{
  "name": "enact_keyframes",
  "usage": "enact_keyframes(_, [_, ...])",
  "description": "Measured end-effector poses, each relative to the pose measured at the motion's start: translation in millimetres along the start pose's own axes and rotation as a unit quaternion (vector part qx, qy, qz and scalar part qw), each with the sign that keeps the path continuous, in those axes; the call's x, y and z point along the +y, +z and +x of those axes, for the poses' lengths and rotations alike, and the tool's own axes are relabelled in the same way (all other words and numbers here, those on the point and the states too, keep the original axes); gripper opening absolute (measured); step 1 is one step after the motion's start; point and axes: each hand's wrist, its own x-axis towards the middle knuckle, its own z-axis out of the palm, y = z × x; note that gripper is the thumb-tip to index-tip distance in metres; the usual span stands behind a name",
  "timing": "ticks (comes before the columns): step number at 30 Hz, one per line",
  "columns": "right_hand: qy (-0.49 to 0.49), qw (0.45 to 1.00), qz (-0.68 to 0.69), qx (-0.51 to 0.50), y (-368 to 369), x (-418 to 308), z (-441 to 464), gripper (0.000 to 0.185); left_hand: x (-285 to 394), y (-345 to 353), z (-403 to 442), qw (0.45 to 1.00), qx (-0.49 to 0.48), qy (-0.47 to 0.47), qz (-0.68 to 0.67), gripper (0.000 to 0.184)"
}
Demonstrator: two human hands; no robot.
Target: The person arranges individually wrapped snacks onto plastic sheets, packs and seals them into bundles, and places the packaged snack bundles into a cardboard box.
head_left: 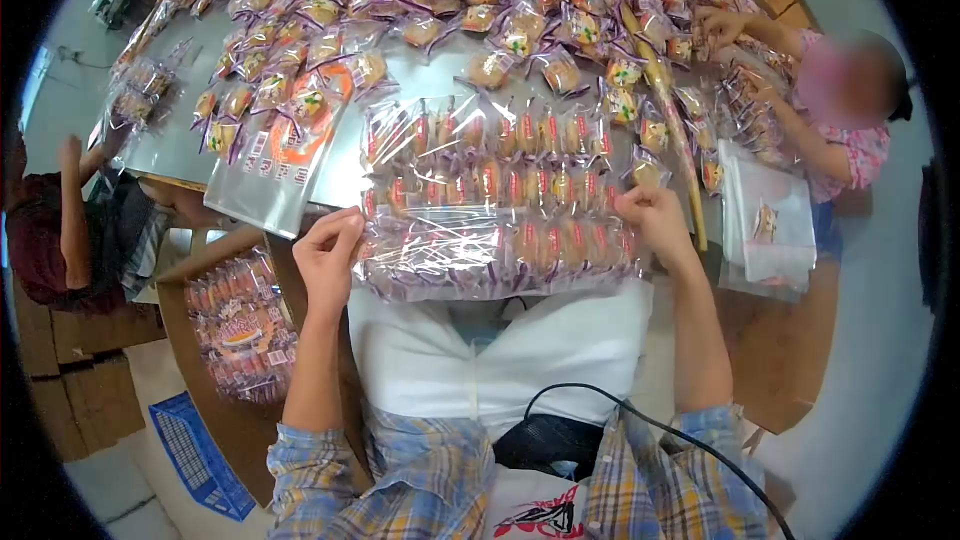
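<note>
A large clear bag (490,190) filled with rows of small wrapped cakes lies at the table's front edge, its near end over the lap. At the bag's left side, my left hand (333,245) pinches the plastic with its fingers closed. My right hand (650,220) grips the right side of the bag between thumb and fingers. Three rows of packs show through the shiny plastic. Just beyond the bag, loose wrapped cakes (490,68) lie on the table.
Flat printed bags (275,165) lie at left, clear bags (768,225) at right. A carton (175,315) holds a filled bag (240,325), beside a blue crate (200,455). A pole (665,110) crosses the pile. Co-workers (835,145) (70,230) sit on both sides.
</note>
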Motion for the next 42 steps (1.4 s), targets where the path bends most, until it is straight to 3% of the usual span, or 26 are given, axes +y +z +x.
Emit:
enact_keyframes(3, [-0.002, 1.0, 0.007, 0.005, 1.3, -6.2, -3.0, 0.02, -13.3, -3.4, 6.4, 1.0, -0.006, 0.006, -0.014, 0.015])
enact_keyframes(11, [0.027, 0.99, 0.13, 0.054, 13.8, 22.6, -8.7, 0.025, -22.3, -0.4, 9.7, 0.989, 0.029, -0.112, -0.093, 0.027])
enact_keyframes(14, [0.06, 0.982, 0.166, 0.062, 15.0, 26.2, -9.2, 0.032, -35.9, -6.6, 8.9, 0.984, 0.034, -0.133, -0.118, 0.021])
enact_keyframes(15, [0.031, 0.982, 0.166, 0.084, 18.2, 34.6, -4.8, 0.034, -37.3, -4.8, 10.1, 0.981, 0.031, -0.137, -0.131, 0.019])
enact_keyframes(16, [0.062, 0.982, 0.167, 0.065, 15.5, 36.5, -5.6, 0.031, -23.4, 11.7, 7.1, 0.974, 0.077, -0.14, -0.158, 0.013])
enact_keyframes(17, [0.093, 0.981, 0.167, 0.043, 12.9, 37.6, -5.1, 0.03, -26.9, 10.2, 9.1, 0.973, 0.064, -0.142, -0.171, 0.013])
enact_keyframes(19, [0.081, 0.98, 0.177, 0.043, 12.9, 31.3, -4.3, 0.031, -34.1, 2.2, 10.1, 0.969, 0.041, -0.149, -0.191, 0.014])
enact_keyframes(25, [0.048, 0.968, 0.241, 0.046, 17.8, 39.7, 2.3, 0.042, -49.4, 18.5, 5.1, 0.95, 0.126, -0.137, -0.25, 0.022])
enact_keyframes(27, [-0.024, 0.972, 0.218, 0.08, 22.5, 44.2, 0.9, 0.044, -46.9, 17.3, 3.5, 0.953, 0.129, -0.144, -0.234, 0.022])
enact_keyframes(30, [-0.054, 0.988, 0.124, 0.068, 16.2, 35.3, -5.8, 0.047, -44.7, 15.6, 6.4, 0.975, 0.127, -0.078, -0.167, 0.024])
enact_keyframes(34, [-0.125, 0.981, -0.014, 0.144, 12.9, 56.3, 9.2, 0.059, -44.4, 3.4, 13.7, 0.992, 0.092, -0.038, -0.076, 0.024])
enact_keyframes(36, [-0.134, 0.979, -0.042, 0.149, 12.8, 49.8, 4.4, 0.057, -38.8, 1.0, 14.5, 0.995, 0.088, -0.052, -0.01, 0.023])
enact_keyframes(40, [-0.171, 0.974, -0.043, 0.139, 11.9, 44.3, 4.5, 0.045, -38.9, 9.6, 3.1, 0.99, 0.124, 0.064, -0.024, 0.017])
enact_keyframes(42, [-0.162, 0.979, -0.026, 0.125, 13.4, 37.8, -1.5, 0.039, -45.2, 13.7, 4.4, 0.986, 0.15, 0.062, -0.027, 0.018])
